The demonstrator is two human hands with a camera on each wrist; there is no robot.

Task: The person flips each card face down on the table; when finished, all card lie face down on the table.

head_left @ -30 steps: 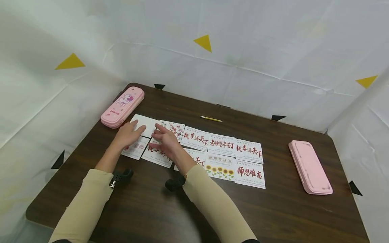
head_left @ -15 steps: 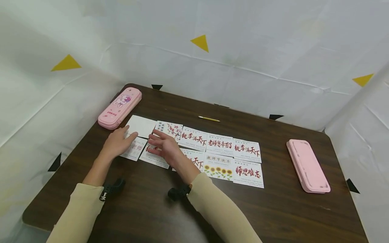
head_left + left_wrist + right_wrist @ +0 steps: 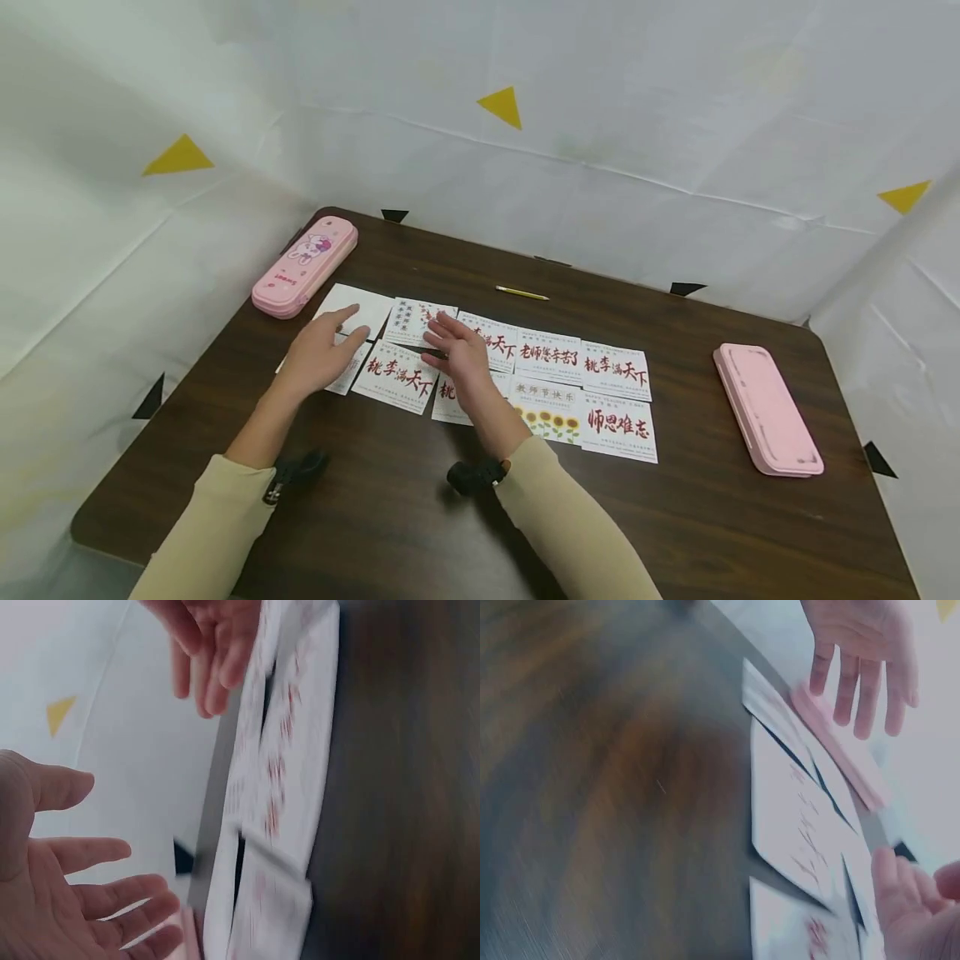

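While the left hand [image 3: 317, 352] and right hand [image 3: 467, 360] hang empty, fingers relaxed, over the two rows of cards [image 3: 395, 377] mid-frame, I judge a low sweep could skew those seemingly unfixed cards; beyond, upper left, lies a pink case [image 3: 303, 268].

head view: soft light, faint sheen on table [image 3: 375, 508] | wrist views: cards [image 3: 300, 750] blurred, hazy

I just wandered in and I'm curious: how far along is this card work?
Looks done: ten cards lie in two rows. In hand: nothing; the left hand and right hand hover above them. Remaining, perhaps: straightening the uneven rows, or turning over the white card, which shows no print.
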